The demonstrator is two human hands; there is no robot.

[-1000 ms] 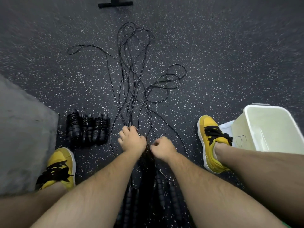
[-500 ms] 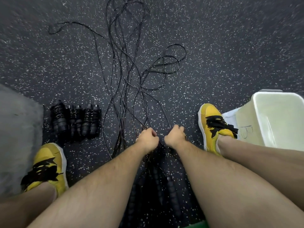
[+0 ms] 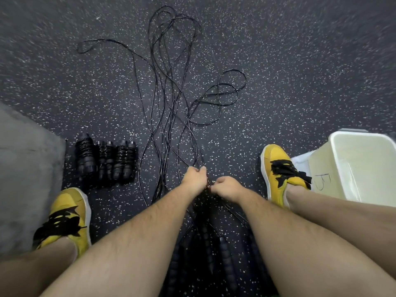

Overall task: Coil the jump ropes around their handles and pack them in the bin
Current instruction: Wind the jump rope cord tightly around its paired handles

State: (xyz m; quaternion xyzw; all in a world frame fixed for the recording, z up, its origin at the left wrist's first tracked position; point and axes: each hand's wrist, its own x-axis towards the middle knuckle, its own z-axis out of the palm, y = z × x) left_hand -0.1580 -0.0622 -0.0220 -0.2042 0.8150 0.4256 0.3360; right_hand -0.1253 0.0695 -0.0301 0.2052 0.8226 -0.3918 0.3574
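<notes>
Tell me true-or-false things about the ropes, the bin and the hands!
1. The coiled ropes lie left of the loose ropes. True.
2. The bin holds ropes. False: none show inside it.
3. The left hand and the right hand both grip loose ropes. True.
4. The shoes are red. False: they are yellow.
5. The bin stands beside one of the shoes. True.
</notes>
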